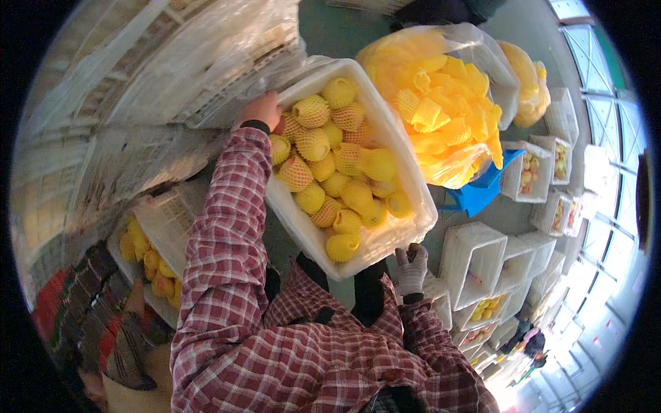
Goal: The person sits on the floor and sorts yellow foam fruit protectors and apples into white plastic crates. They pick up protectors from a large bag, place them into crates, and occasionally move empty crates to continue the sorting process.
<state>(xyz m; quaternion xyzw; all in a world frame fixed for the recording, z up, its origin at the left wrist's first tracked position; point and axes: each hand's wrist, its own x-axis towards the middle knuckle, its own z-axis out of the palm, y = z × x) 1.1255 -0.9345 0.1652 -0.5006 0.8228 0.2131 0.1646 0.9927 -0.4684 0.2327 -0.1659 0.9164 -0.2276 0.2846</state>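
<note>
In front of me a white plastic crate (413, 217) with a clear film liner is filled with round fruit (356, 196) in yellow foam nets. Reddish skin shows through some of the nets. My left hand (261, 111), bare, is closed over the crate's left rim near its far corner; its fingertips are partly hidden. My right hand (411, 266) wears a light grey knit glove. Its bent fingers lie at the crate's near right corner, and whether they grip it is unclear.
A large clear bag of yellow foam nets (449, 113) rests beyond the crate, by a blue plastic piece (480, 183). Film-wrapped stacked crates (222, 67) rise at left. Another person's hand (135, 299) is near a fruit crate (155, 268) at lower left. White crates (472, 258) stand at right.
</note>
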